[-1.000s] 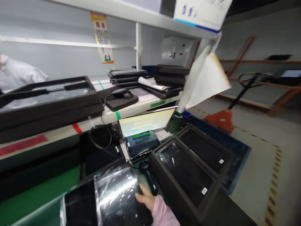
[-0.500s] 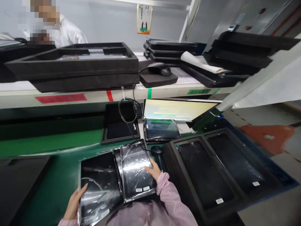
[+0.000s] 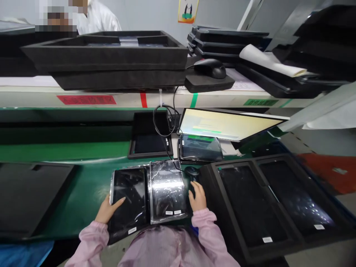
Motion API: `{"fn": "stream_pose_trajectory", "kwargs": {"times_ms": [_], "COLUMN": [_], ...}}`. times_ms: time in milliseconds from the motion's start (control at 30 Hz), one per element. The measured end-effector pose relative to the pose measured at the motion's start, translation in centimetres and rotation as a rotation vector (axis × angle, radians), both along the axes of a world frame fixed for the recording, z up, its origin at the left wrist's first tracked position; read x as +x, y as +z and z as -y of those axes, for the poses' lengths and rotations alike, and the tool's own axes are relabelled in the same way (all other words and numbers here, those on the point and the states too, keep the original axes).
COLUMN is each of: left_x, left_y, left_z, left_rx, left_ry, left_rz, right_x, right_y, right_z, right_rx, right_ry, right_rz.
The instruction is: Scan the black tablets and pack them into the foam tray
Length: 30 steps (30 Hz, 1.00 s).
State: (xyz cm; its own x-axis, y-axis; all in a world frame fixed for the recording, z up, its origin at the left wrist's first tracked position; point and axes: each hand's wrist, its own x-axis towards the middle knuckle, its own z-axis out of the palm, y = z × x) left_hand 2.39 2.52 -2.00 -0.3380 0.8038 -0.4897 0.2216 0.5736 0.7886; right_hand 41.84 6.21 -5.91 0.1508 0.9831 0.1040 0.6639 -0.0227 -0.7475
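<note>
Head cam: L hand (image 3: pixel 108 212) pinches bagged panel (image 3: pixel 130 196) at its edge, thumb on top; R hand (image 3: pixel 198 198) by blk scanner (image 3: pixel 191 171), can't tell if gripping.

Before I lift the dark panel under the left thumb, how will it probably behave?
The panel would probably slip easily, since its clear wrapping looks glossy. It is likely stiff, because it appears flat and straight-edged. It may be fragile, as its dark front resembles a screen.

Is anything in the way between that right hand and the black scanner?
Nothing visible. The right hand is close by the black scanner; whether they touch, I can't tell. The shiny two-label panel lies left of them, the foam tray right.
</note>
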Motion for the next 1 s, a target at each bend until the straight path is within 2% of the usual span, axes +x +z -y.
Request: {"fn": "stream_pose_trajectory", "kwargs": {"times_ms": [133, 233, 333, 467, 533, 600, 767, 900, 1000], "left_x": [0.0, 0.1, 0.3, 0.5, 0.3, 0.0, 1.1, 3.7, 5.4], "left_y": [-0.2, -0.1, 0.2, 0.9, 1.8, 3.2, 7.5, 9.1, 9.2], "left_z": [-0.2, -0.2, -0.1, 0.5, 0.6, 0.4, -1.8, -3.5, -4.0], "left_rx": [-0.008, 0.005, 0.024, 0.001, 0.009, 0.044, 0.248, 0.341, 0.312], "left_ry": [0.018, 0.029, 0.040, 0.078, 0.125, 0.229, 0.575, 0.643, 0.642], "left_rz": [-0.082, -0.070, -0.021, 0.044, -0.021, -0.056, 0.141, 0.145, 0.141], "right_x": [1.0, 0.5, 0.0, 0.2, 0.5, 0.7, 0.2, 0.5, 1.1], "right_y": [-1.3, -1.7, -1.8, -2.0, -2.0, -1.8, -0.7, 1.3, 3.7], "right_z": [1.0, 1.8, 1.8, -0.3, -1.8, -3.4, -5.8, -5.1, -2.4], "right_rx": [-0.070, -0.108, -0.142, -0.240, -0.304, -0.363, -0.440, -0.440, -0.411], "right_ry": [-0.060, -0.048, -0.110, -0.232, -0.284, -0.332, -0.388, -0.397, -0.370], "right_rz": [0.036, 0.042, 0.092, 0.156, 0.163, 0.163, 0.140, 0.052, -0.035]}}
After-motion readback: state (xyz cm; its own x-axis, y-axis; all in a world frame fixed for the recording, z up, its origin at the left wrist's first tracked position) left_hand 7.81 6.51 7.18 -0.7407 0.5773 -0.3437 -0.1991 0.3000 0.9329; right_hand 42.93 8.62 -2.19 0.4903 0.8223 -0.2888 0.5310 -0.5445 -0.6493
